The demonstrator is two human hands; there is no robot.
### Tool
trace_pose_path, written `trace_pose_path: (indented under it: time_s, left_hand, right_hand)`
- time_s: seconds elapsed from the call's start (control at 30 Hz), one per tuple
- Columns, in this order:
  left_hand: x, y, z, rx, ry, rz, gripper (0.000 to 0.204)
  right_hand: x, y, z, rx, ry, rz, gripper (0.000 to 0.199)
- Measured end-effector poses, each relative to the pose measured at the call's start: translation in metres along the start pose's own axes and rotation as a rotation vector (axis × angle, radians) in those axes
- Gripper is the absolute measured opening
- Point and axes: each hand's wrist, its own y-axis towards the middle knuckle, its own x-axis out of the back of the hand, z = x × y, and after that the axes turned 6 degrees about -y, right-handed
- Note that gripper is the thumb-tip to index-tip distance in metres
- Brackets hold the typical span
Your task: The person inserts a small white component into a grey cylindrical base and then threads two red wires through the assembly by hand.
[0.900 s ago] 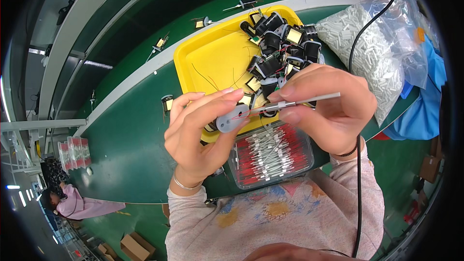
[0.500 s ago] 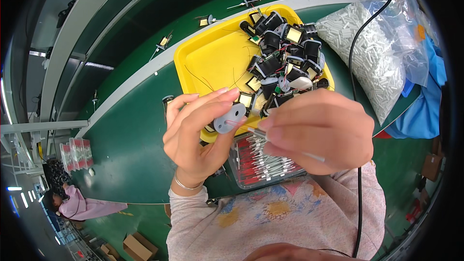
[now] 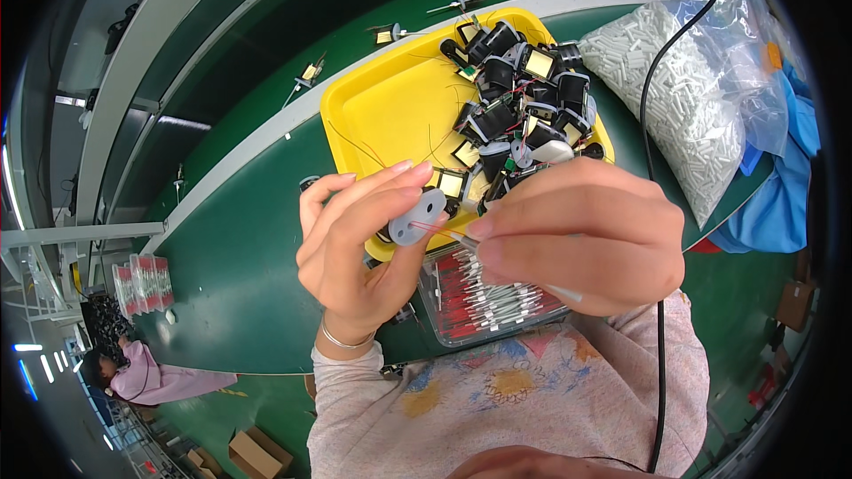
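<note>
Grn bench fills most of the view, its bare stretch at 8 o'clock. Yellow tray sits on it at 12–1, w/ blk-cased units heaped toward the tray's 3 o'clock side. Clear bag of white tubes at 2. Clear box of red & white pcs at 5, partly under R hand. R hand, at 3, is closed in a tight pinch on a slim rod. L hand, at 8, is half curled, thumb & fingers gripping the edge of a grey disc. Grey disc is nr ctr, tilted, w/ small holes, in front of tray's 7 o'clock corner. Slim rod: mostly hidden, tail out at R hand's 7. Thin red wires run from disc toward 4, to rod's tip.
</note>
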Motion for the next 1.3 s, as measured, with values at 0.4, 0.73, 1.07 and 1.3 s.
trace_pose_path:
  time_s: [0.4,0.73,1.07,1.3]
  left_hand:
    - [0.0010,0.0002,0.0000,0.000,0.015,0.007,0.034]
    - [0.0018,-0.0010,0.0002,0.003,-0.001,0.004,0.036]
    - [0.0023,-0.0024,-0.0014,0.002,0.019,0.001,0.036]
    - [0.0027,-0.0022,-0.0019,-0.007,0.033,-0.022,0.037]
  right_hand:
    - [0.0015,0.0005,-0.0039,0.080,-0.028,0.038,0.022]
    - [0.0001,-0.0003,-0.0036,0.027,0.010,0.023,0.026]
    - [0.0032,0.0009,-0.0042,0.073,-0.016,0.033,0.026]
    - [-0.0005,-0.0035,0.0004,0.085,-0.061,0.050,0.023]
